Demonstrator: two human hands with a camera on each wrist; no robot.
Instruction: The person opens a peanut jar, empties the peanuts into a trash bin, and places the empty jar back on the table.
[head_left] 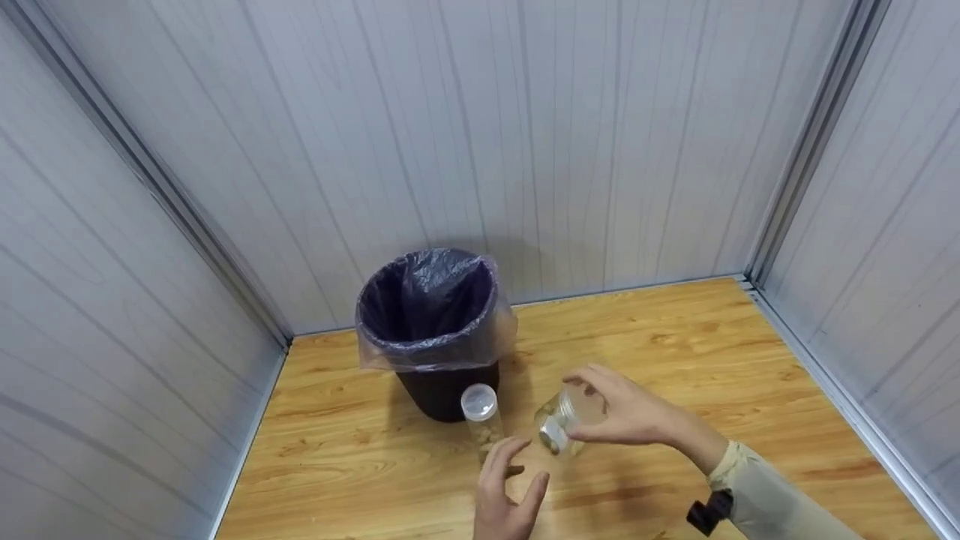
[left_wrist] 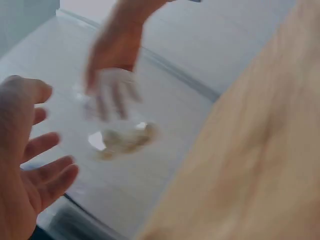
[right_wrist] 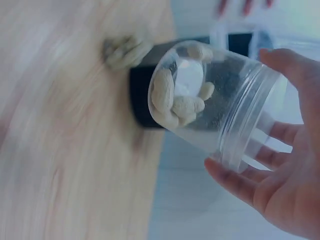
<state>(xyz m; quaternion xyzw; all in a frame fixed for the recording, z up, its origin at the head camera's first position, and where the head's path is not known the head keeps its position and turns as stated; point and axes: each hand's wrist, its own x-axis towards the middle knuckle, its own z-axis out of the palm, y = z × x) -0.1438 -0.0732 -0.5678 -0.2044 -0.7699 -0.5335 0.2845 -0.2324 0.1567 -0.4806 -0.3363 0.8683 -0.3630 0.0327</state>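
Observation:
My right hand [head_left: 630, 411] grips a clear plastic jar [right_wrist: 210, 100] by its ribbed rim, thumb on one side and fingers on the other. Tilted in the air, the jar holds several unshelled peanuts [right_wrist: 187, 107] and a white piece [right_wrist: 189, 77] near its base. My left hand [head_left: 506, 499] is held up to its left, fingers spread and a little bent, with nothing in them. Just beyond the left fingertips a second, taller clear container [head_left: 484, 429] stands on the floor; its whitish cap [head_left: 479, 401] is on, and peanuts show inside.
A black bin [head_left: 442, 390] lined with a purple plastic bag [head_left: 480, 330] stands behind the taller container, near the back wall [head_left: 525, 150]. Pale panelled walls close in the wood-look floor [head_left: 675, 337] at left, back and right.

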